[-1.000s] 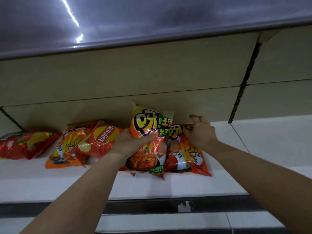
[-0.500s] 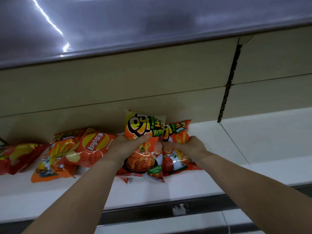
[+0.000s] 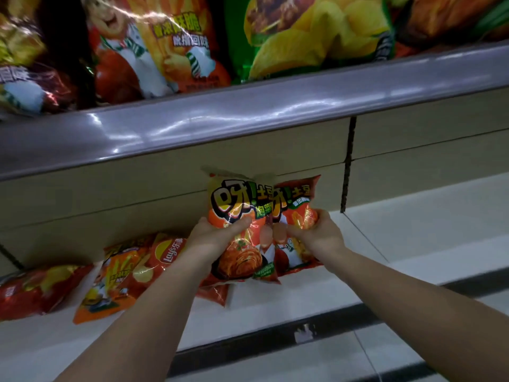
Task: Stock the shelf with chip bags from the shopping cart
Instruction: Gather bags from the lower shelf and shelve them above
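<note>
While the left hand (image 3: 213,238) is gripping an orange chip bag (image 3: 239,216) lettered "呀!土豆", the right hand (image 3: 316,234) is clutching its red twin (image 3: 298,199) at three o'clock — both standing against the beige back panel (image 3: 137,194) on the white shelf (image 3: 275,307). A Lay's bag (image 3: 165,253) is lying at nine o'clock.
</note>
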The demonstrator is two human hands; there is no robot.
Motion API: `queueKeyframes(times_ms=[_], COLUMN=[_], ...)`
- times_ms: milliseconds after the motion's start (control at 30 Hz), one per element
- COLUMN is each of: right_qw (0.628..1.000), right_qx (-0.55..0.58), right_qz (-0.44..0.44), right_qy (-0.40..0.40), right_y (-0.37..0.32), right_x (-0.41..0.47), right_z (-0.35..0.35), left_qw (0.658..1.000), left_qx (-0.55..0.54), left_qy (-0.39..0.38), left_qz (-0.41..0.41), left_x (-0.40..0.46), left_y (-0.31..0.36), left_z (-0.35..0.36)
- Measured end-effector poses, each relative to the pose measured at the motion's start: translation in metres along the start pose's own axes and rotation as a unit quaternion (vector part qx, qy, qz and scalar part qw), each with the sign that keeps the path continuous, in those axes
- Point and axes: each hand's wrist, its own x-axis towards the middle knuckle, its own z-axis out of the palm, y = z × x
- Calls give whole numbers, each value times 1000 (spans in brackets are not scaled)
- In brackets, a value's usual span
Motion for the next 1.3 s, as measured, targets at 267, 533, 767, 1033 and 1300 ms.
queueKeyframes(times_ms=[267, 533, 767, 1033, 1300], right_qw=[996, 987, 975, 950, 933], right_qx=[-1, -20, -45, -77, -58], right_qz=[-16, -7, 23, 40, 48], right_qy=[87, 158, 214, 300, 351], right_y=[-8, 3, 31, 54, 63], right_x=[-38, -66, -107, -155, -175], right_z=[-57, -140, -229, -321, -372], left_qw=[993, 979, 960, 935, 916], left_qx=[-24, -24, -37, -50, -51], left_qy=[-94, -189, -260, -336, -376], left_qz=[64, 70, 95, 99, 135], left_x=[-41, -83, -133, -198, -222], left_y=[27, 58, 71, 89, 113], left_z=[23, 78, 154, 226, 270])
